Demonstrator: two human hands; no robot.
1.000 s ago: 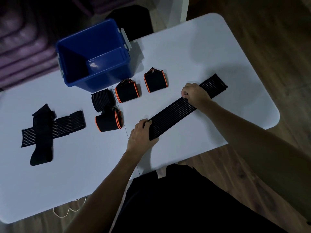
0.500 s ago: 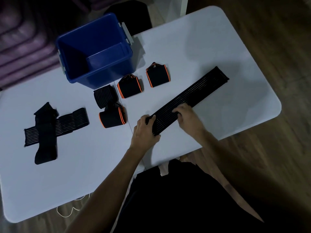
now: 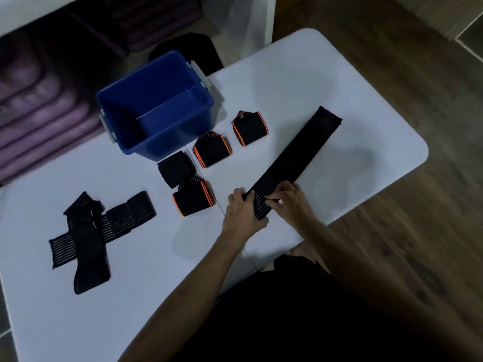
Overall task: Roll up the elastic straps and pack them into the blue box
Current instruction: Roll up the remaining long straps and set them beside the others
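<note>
A: Item one?
B: Long strap [image 3: 295,163], black, ribbed. Lies flat and diagonal on the white worktop [image 3: 326,82], far end toward the right rear, near end at the front edge between both hands.

A: Hands?
B: Left hand [image 3: 241,214] grips the near end, fingers curled over the strap's edge. Right hand [image 3: 288,202] pinches the same end from the other side, fingertips on the ribbing. Both grips narrow, holding the strap.

A: Box?
B: Blue box [image 3: 156,108], open top, at the rear left of centre, grey latches on two sides. No strap shows inside.

A: Rolled stock?
B: Four rolls, between the box and the hands. Two orange-trimmed rolls [image 3: 211,148] [image 3: 249,128] side by side just in front of the box. One ribbed roll [image 3: 175,168] touching a third orange-trimmed roll [image 3: 193,198], which lies just left of the left hand.

A: Unrolled stock?
B: Two straps [image 3: 86,239] crossed in a loose pile at the left, well apart from the rest.

A: Surroundings?
B: Wooden floor [image 3: 418,61] to the right; purple cushions [image 3: 39,100] behind the worktop at the left.
</note>
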